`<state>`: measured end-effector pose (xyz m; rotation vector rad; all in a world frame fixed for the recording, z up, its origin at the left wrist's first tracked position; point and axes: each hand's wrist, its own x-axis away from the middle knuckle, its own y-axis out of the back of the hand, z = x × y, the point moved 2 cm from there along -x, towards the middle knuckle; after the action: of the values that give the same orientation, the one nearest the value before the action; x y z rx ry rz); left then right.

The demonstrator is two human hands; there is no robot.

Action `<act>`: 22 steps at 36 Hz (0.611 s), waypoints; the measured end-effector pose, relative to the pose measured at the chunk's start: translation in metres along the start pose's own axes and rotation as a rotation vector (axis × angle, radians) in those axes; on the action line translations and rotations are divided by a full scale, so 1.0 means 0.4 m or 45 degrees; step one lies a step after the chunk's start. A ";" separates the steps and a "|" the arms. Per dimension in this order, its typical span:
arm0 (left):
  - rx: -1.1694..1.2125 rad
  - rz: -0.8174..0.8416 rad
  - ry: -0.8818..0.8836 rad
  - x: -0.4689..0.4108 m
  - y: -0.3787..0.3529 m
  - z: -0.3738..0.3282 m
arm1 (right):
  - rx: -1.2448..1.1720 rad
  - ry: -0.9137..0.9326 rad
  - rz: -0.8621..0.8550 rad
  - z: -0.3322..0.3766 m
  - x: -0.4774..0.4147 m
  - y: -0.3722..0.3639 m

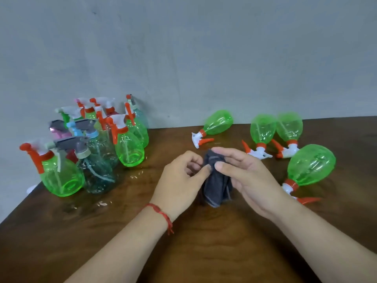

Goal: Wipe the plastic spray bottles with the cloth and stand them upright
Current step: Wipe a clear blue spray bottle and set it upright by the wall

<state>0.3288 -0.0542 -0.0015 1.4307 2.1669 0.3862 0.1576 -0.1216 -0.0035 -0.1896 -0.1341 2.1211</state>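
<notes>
Grey cloth (217,180) bunched between left hand (181,180) and right hand (244,176), both pinching it above table (204,252). Four green bottles (310,166) lying on right, unwiped. Risk: round bodies roll; upright cluster (91,150) crowded, easily toppled.

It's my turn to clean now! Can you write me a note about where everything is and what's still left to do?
Hands: the left hand and right hand both pinch the dark grey cloth.
Done: a cluster of spray bottles stands upright at the left of the wooden table.
Left: four green spray bottles lie on their sides at the right. Wipe each one and stand it up.
</notes>
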 end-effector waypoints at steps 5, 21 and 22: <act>-0.012 0.109 0.014 -0.074 -0.074 -0.020 | 0.097 0.147 -0.203 -0.018 -0.017 0.091; -0.812 0.098 0.217 -0.496 -0.154 0.094 | 0.148 0.341 -0.433 -0.056 -0.044 0.155; -0.855 0.115 0.241 -0.507 -0.160 0.088 | 0.154 0.348 -0.426 -0.059 -0.045 0.155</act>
<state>0.3629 -0.2669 -0.0104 1.1303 1.8357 1.1913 0.1198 -0.1690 -0.0357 -0.3571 0.1175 1.7451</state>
